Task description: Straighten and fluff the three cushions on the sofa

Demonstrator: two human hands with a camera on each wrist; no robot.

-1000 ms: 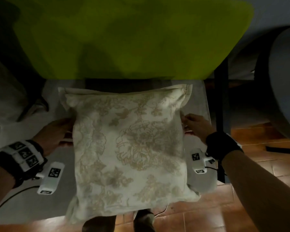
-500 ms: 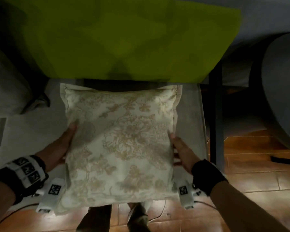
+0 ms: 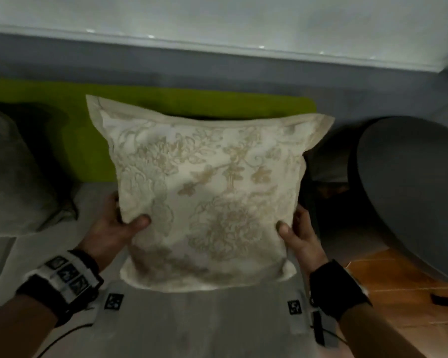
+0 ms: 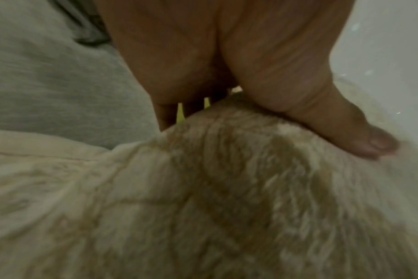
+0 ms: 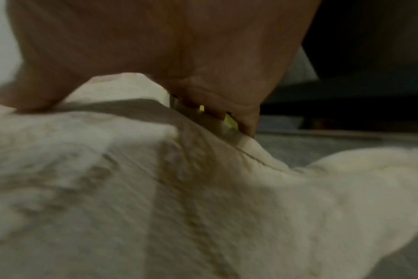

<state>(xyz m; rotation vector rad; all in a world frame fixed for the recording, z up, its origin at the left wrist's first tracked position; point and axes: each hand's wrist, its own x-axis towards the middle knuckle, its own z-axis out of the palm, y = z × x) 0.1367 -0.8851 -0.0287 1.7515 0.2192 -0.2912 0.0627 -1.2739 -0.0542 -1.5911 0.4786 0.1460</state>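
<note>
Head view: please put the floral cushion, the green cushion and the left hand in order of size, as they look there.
1. floral cushion, nearest the camera, so it may look larger than it is
2. green cushion, partly hidden behind it; true size unsure
3. left hand, gripping the floral cushion's lower side

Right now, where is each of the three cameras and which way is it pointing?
Head: worn on the head, looking forward and down at the cream cushion, the green cushion behind it and the sofa seat; both forearms, left hand and right hand show.
Left wrist: looks along the left hand at the cushion's left edge; palm and thumb show.
Right wrist: looks along the right hand at the cushion's right edge; palm and thumb show.
Shared: all three see the cream cushion being gripped.
</note>
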